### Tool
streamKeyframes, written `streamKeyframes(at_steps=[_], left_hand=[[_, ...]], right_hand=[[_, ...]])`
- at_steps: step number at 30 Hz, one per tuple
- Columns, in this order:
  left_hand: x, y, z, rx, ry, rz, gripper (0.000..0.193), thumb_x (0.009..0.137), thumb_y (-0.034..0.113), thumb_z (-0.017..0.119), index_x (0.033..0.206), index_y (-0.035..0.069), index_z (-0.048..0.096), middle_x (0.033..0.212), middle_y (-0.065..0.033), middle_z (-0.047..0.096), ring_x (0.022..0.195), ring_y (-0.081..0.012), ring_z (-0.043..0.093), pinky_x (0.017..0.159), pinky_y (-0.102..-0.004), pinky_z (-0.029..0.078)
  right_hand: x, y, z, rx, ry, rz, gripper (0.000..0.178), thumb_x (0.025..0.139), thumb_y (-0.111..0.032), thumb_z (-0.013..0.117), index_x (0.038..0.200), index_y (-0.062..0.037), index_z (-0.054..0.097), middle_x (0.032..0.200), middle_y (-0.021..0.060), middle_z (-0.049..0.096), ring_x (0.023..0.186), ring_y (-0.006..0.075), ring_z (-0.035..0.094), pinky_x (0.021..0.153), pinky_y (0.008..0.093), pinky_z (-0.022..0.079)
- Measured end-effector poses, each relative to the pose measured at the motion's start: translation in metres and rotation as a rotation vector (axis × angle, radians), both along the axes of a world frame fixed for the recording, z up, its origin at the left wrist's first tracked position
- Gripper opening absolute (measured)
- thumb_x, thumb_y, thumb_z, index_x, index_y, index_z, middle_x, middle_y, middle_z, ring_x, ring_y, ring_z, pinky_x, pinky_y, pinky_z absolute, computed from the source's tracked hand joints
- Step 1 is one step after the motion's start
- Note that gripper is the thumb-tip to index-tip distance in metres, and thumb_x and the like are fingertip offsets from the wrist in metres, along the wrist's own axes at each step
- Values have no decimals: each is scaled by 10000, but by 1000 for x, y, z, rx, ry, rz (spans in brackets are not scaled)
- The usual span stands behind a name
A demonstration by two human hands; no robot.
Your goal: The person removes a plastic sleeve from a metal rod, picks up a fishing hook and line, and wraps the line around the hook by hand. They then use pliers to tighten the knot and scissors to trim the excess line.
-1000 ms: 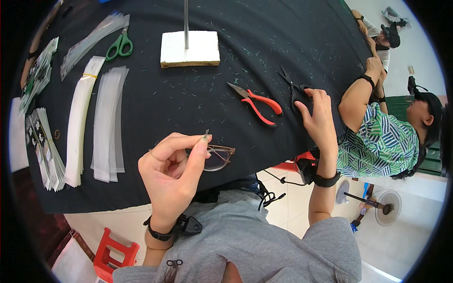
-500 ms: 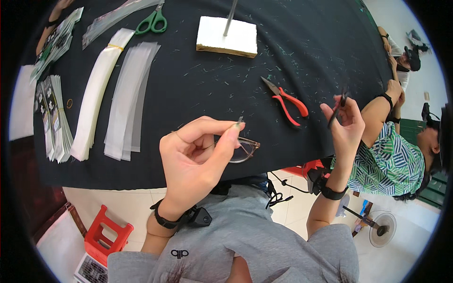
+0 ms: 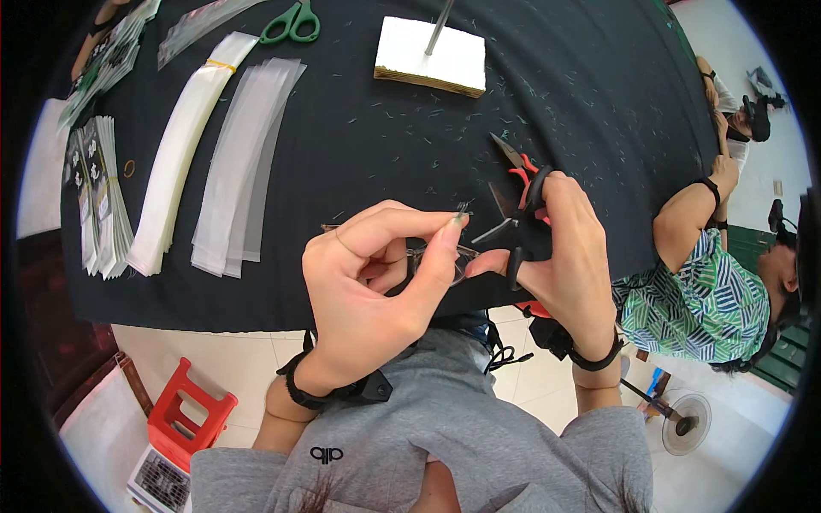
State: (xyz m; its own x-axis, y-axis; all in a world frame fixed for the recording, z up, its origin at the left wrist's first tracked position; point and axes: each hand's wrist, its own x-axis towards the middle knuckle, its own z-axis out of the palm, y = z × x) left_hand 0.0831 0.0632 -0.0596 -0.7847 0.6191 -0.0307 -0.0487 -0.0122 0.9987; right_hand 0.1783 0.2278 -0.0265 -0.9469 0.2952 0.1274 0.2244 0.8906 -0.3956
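One grey shirt [image 3: 410,393] bore small dark lettering. The left hand [image 3: 372,286], pointing rightward, pinched one green-tipped strand [image 3: 463,212] in its fingers above the black-covered surface [image 3: 342,154]. The right hand [image 3: 571,261], thumb through a handle, held one pair of black scissors [image 3: 516,219], blades spread toward it. Beyond lay one red-handled pliers [image 3: 518,161], one white block [image 3: 419,53], one green-handled scissors [image 3: 291,24].

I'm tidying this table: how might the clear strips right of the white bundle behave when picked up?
The clear strips look thin and see-through, so probably light and floppy. They lie fanned with no band visible, unlike the white bundle, so they may slide apart.
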Motion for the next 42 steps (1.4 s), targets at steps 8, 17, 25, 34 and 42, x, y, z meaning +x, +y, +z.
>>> streamKeyframes(at_steps=[8,17,25,34,42], left_hand=[[0,1,2,48,99,21,137,814,-69,656,941,-42,700,785,-41,660,514,32,346,449,-163,216],[4,2,3,49,169,59,145,792,-66,677,923,-15,710,756,-19,645,491,33,323,441,-172,194],[3,2,3,48,168,52,107,798,-51,684,898,-18,704,789,-32,668,488,38,320,437,-170,194],[3,3,1,61,176,58,100,783,-50,694,874,-10,703,766,-26,663,475,39,330,427,-167,198],[-1,0,0,4,72,-8,107,840,-41,657,931,-26,710,782,-51,672,515,32,418,449,-149,251]], right_hand=[[-1,-2,-1,75,-17,34,638,518,-390,889,865,4,526,761,117,548,756,321,580,702,393,465],[-2,-4,-4,95,46,30,532,552,-322,883,790,-26,511,713,86,537,692,278,573,657,367,452],[3,-1,-6,164,93,25,481,484,-125,861,787,-25,500,671,69,486,629,226,495,566,321,404],[5,-3,-5,183,99,2,423,511,-136,845,771,-30,528,654,61,508,601,221,502,554,316,402],[3,9,3,164,190,-289,483,635,-254,895,638,-24,470,517,56,366,470,102,303,427,222,292]])
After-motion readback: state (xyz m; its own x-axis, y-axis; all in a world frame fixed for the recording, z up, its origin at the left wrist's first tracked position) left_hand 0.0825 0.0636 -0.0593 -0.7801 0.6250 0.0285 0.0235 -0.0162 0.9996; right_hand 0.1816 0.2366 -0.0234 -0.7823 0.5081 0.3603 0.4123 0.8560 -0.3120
